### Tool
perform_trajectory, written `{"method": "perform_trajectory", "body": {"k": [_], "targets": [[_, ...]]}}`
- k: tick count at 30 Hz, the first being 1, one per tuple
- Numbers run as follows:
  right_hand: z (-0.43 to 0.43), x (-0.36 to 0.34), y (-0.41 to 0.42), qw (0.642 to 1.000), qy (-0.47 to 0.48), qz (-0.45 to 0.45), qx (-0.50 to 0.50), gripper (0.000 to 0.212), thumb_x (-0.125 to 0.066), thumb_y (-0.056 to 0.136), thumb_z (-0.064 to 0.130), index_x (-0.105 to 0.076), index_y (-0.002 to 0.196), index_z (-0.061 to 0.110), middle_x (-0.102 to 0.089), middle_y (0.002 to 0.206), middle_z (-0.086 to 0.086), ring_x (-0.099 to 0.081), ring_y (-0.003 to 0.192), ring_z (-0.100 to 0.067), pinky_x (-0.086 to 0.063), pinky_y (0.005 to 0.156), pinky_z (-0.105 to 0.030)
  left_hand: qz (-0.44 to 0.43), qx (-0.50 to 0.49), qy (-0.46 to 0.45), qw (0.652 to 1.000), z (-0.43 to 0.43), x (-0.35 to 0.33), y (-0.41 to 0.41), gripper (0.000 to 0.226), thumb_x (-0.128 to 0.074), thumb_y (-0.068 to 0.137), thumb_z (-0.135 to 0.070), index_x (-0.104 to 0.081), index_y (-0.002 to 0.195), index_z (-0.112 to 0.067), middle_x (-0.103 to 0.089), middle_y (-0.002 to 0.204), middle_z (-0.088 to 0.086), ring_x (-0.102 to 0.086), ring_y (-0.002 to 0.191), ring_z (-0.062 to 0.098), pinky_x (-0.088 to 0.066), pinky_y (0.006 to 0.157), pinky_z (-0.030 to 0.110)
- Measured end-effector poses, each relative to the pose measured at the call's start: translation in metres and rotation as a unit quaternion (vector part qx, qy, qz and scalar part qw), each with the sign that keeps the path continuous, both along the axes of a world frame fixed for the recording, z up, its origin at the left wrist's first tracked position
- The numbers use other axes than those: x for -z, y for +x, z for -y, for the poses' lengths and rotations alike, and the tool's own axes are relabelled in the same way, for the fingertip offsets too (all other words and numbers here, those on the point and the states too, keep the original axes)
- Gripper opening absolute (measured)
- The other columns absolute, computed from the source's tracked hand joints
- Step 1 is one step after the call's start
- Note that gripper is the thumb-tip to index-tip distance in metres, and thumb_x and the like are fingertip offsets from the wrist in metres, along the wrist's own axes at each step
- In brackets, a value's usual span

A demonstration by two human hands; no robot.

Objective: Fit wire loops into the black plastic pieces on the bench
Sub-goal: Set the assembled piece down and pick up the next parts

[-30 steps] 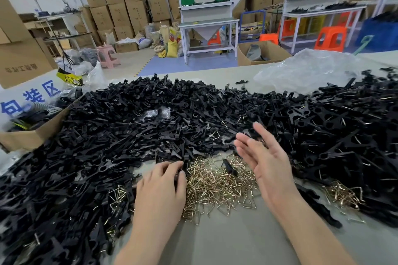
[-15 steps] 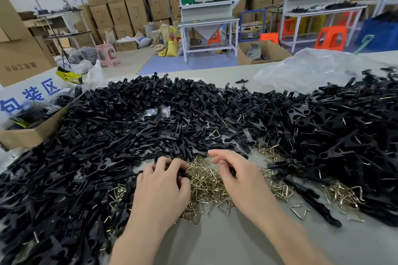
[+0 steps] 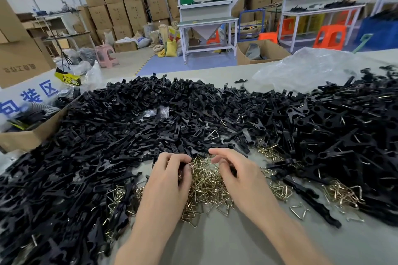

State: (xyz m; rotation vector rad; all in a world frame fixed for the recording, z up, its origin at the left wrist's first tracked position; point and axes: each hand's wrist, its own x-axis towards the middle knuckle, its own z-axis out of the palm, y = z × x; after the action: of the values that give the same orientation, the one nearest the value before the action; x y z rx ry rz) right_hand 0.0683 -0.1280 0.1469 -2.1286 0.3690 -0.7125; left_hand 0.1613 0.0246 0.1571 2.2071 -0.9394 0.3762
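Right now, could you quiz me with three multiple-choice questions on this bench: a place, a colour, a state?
1. The biggest heap of wire loops lies: A in the cardboard box; B on the plastic bag; C between and under the left hand and right hand.
2. The loops are: A brass-coloured; B blue; C red.
3. The left hand's fingers are: A flat; B curled round a dark piece; C out of view.
C: the loops spread on the bench beneath both hands. A: they shine yellowish. B: its fingertips close on the piece.
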Motion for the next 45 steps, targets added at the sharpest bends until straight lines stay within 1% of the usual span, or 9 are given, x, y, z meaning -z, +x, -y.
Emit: {"method": "perform_trajectory", "body": {"k": [4,9,15,19,23,27,31,39,45], "targets": [[-0.002,-0.003,-0.001,0.999,0.015,0.003,-0.038,0.030,-0.051,0.105,0.030,-0.058,0.127,0.049,-0.065,0.111,0.031,-0.059,0.108,0.008,-0.045,0.088,-0.011,0.025,0.006,-0.081,0.996,0.000,-0.006,-0.002,0.012,-0.056,0.095,-0.026,-0.062,0.105,-0.024,-0.053,0.106,-0.016,-0.056,0.097,-0.003,-0.038,0.081,0.003],[-0.009,-0.006,0.004,0.978,0.158,0.036,-0.132,0.032,-0.057,0.101,0.043,-0.057,0.130,0.055,-0.069,0.117,0.024,-0.065,0.111,-0.001,-0.052,0.097,-0.026,0.018,0.071,-0.110,0.991,0.005,-0.010,-0.011,0.015,-0.051,0.095,-0.033,-0.062,0.103,-0.028,-0.055,0.111,-0.017,-0.057,0.105,0.000,-0.042,0.084,0.006],[-0.015,-0.010,0.008,0.954,0.245,0.067,-0.163,0.024,-0.068,0.096,0.031,-0.069,0.117,0.041,-0.075,0.110,0.010,-0.070,0.105,-0.008,-0.056,0.093,-0.028,0.022,0.082,-0.125,0.989,0.008,-0.008,-0.014,0.015,-0.054,0.094,-0.030,-0.057,0.107,-0.037,-0.054,0.112,-0.020,-0.058,0.107,0.003,-0.042,0.089,0.008],[-0.015,-0.013,0.010,0.938,0.298,0.089,-0.156,0.022,-0.075,0.084,0.033,-0.075,0.106,0.034,-0.077,0.100,0.004,-0.071,0.092,-0.009,-0.056,0.082,-0.024,0.014,0.083,-0.129,0.988,0.010,-0.007,-0.016,0.039,-0.066,0.091,-0.005,-0.059,0.109,-0.038,-0.055,0.111,-0.018,-0.059,0.105,0.006,-0.044,0.086,0.009],[-0.014,-0.013,0.010,0.918,0.346,0.106,-0.161,0.016,-0.075,0.083,0.033,-0.077,0.098,0.037,-0.077,0.097,0.003,-0.071,0.091,-0.008,-0.056,0.078,-0.021,-0.024,0.095,-0.173,0.980,0.011,-0.013,-0.021,0.027,-0.056,0.095,-0.023,-0.061,0.112,-0.043,-0.057,0.113,-0.021,-0.060,0.110,0.008,-0.046,0.088,0.010],[-0.010,-0.012,0.010,0.897,0.396,0.127,-0.147,0.015,-0.075,0.085,0.033,-0.077,0.100,0.033,-0.077,0.100,-0.004,-0.073,0.098,-0.015,-0.058,0.081,-0.027,-0.051,0.074,-0.211,0.973,0.009,-0.017,-0.022,0.030,-0.059,0.096,-0.016,-0.063,0.110,-0.041,-0.058,0.112,-0.021,-0.061,0.106,0.005,-0.044,0.084,0.008],[-0.006,-0.009,0.011,0.870,0.446,0.146,-0.154,0.019,-0.063,0.097,0.014,-0.074,0.110,0.023,-0.075,0.107,-0.010,-0.071,0.096,-0.021,-0.059,0.084,-0.032,-0.097,0.075,-0.251,0.960,0.008,-0.017,-0.021,0.023,-0.057,0.096,-0.019,-0.067,0.112,-0.033,-0.064,0.107,-0.014,-0.064,0.096,0.009,-0.045,0.077,0.009],[-0.008,-0.009,0.011,0.863,0.465,0.110,-0.164,0.029,-0.063,0.091,0.013,-0.073,0.118,0.018,-0.073,0.108,-0.008,-0.072,0.101,-0.022,-0.058,0.087,-0.032,-0.115,0.079,-0.239,0.961,0.010,-0.016,-0.019,0.033,-0.062,0.096,-0.010,-0.069,0.109,-0.039,-0.068,0.110,-0.022,-0.063,0.109,-0.001,-0.043,0.088,0.004],[-0.005,-0.012,0.008,0.884,0.432,0.106,-0.145,0.034,-0.059,0.100,0.005,-0.065,0.128,0.022,-0.075,0.114,-0.007,-0.072,0.106,-0.023,-0.059,0.092,-0.036,-0.143,0.057,-0.275,0.949,0.009,-0.013,-0.020,0.018,-0.055,0.091,-0.045,-0.064,0.108,-0.047,-0.073,0.094,-0.018,-0.071,0.089,0.005,-0.051,0.073,0.010]]}}
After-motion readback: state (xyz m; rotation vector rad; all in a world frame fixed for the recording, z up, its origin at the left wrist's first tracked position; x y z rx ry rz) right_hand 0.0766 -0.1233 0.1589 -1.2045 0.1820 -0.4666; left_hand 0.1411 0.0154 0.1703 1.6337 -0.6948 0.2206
